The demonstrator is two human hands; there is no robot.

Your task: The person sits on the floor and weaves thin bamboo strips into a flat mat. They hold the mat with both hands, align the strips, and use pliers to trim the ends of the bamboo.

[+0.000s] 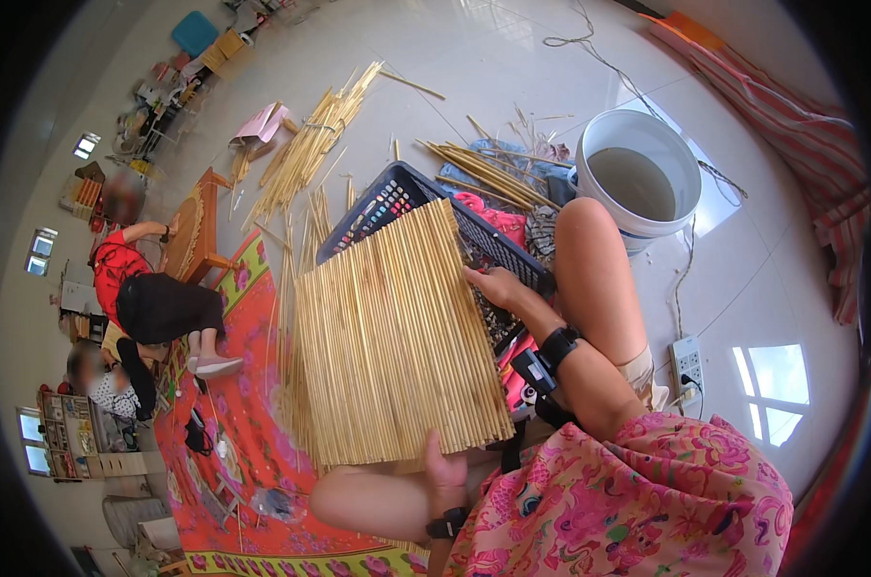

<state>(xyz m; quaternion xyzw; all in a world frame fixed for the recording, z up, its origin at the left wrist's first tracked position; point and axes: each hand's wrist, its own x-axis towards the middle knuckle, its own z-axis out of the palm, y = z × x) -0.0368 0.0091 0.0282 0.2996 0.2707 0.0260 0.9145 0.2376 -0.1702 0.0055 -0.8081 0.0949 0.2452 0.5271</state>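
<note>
Mat of slim golden sticks (392,337), held in front of the seated person, spans the space between the bare knees, its upper part covering some of a dark plastic basket (387,188). From where I stand, the left hand (445,473) grips the lower edge, thumb on the front and fingers hidden behind. The right hand (493,287) pinches the right-hand edge, fingertips partly out of sight. Beyond the basket lies a pile of loose sticks (310,139) on the tiles; a white bucket (637,131) stands near the right knee, and a red floral cloth (262,385) spreads at left.
</note>
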